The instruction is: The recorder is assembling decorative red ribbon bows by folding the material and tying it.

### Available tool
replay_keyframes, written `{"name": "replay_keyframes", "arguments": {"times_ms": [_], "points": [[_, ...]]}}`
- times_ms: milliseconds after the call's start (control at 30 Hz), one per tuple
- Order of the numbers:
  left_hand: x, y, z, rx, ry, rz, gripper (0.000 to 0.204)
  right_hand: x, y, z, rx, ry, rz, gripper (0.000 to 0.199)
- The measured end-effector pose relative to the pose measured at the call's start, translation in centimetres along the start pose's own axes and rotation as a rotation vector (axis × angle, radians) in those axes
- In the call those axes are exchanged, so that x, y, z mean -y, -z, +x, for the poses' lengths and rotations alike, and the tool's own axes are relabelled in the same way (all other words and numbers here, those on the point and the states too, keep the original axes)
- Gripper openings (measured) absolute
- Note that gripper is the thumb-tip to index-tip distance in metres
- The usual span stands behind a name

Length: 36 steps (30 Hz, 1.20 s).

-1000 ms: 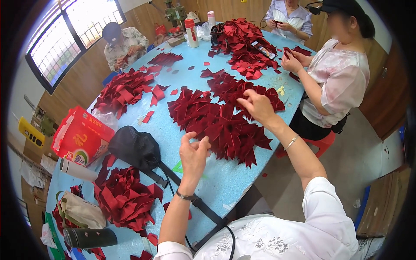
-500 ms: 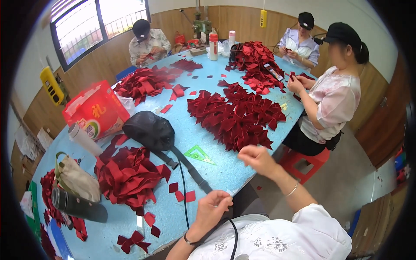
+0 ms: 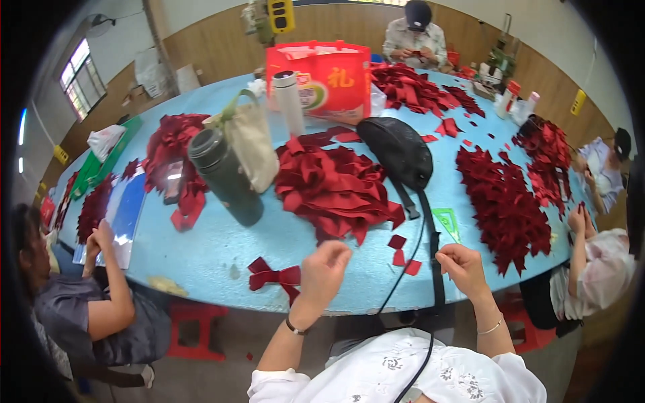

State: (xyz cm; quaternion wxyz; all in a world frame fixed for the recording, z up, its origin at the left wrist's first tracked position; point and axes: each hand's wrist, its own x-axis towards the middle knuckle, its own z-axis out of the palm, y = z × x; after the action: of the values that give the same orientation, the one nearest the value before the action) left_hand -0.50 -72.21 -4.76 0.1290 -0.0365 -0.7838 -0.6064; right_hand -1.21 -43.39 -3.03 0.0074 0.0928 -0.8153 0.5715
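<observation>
Hovered loosely curled and empty: left hand (image 3: 324, 267) beside finished red ribbon bow (image 3: 274, 276), right hand (image 3: 462, 266); probably light, floppy, best pinched at knot.

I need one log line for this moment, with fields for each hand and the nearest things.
left hand: loosely closed, over table edge | right hand: closed, nothing visible in it | nearest: red bow, red scraps, ribbon pile

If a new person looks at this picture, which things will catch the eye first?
Heaps of red fabric pieces cover the round blue table; the biggest lies at the centre. A finished red bow sits at the near edge, beside the left hand. A red gift bag stands at the far side.
</observation>
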Motion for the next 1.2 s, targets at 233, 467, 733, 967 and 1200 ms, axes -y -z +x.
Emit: {"name": "replay_keyframes", "arguments": {"times_ms": [233,467,733,967,1200], "points": [[2.3,7.6,7.5,-0.441,-0.435,0.592,0.042,2.8,-5.0,-1.1,0.129,0.103,-0.021,0.006],[-2.2,4.5,11.0,-0.415,-0.504,0.656,0.052,4.7,-6.0,-3.3,0.169,0.106,-0.043,0.006],[0.2,2.2,11.2,0.052,-0.306,0.843,0.048,6.9,-6.6,-0.5,0.173,0.207,-0.046,0.006],[3.2,4.5,8.7,-0.033,-0.439,0.765,0.044,10.2,-10.8,6.9,0.018,0.532,-0.166,0.010],[3.4,6.3,6.4,-0.055,-0.507,0.662,0.041,7.5,-17.7,10.7,0.038,0.564,-0.380,0.021]]}}
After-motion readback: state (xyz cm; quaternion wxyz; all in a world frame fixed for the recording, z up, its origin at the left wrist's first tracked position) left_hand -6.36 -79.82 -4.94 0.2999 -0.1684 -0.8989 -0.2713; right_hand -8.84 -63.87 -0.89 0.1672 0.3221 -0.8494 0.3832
